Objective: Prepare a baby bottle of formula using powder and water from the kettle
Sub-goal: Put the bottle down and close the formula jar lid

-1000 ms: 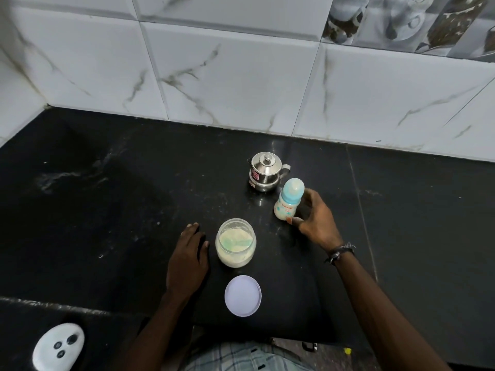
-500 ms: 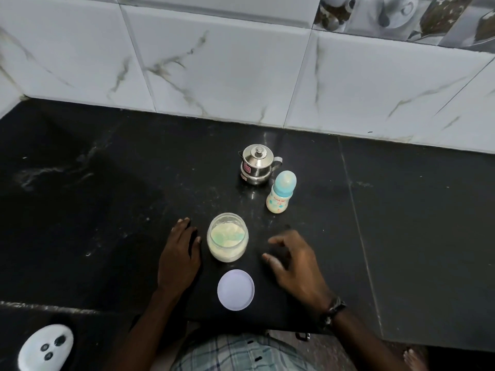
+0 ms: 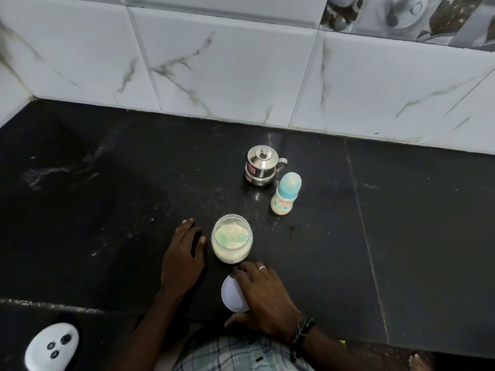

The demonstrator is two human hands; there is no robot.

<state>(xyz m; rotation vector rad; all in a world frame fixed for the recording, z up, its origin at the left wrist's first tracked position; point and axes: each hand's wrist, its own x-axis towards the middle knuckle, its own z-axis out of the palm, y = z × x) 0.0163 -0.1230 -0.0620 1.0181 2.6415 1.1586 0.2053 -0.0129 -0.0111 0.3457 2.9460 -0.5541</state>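
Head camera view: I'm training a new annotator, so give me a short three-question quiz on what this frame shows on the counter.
1. True or false: the powder jar has its lid on.
2. Which hand is over the white lid? A) left hand B) right hand C) neither
3. Fill in: the baby bottle stands upright, capped, just beside the steel ____.

Key
1. False: the jar is open, with powder and a greenish scoop visible inside; the lid lies on the black counter nearer the person.
2. B: the right hand partly covers the lid; the left hand rests flat beside the jar.
3. kettle
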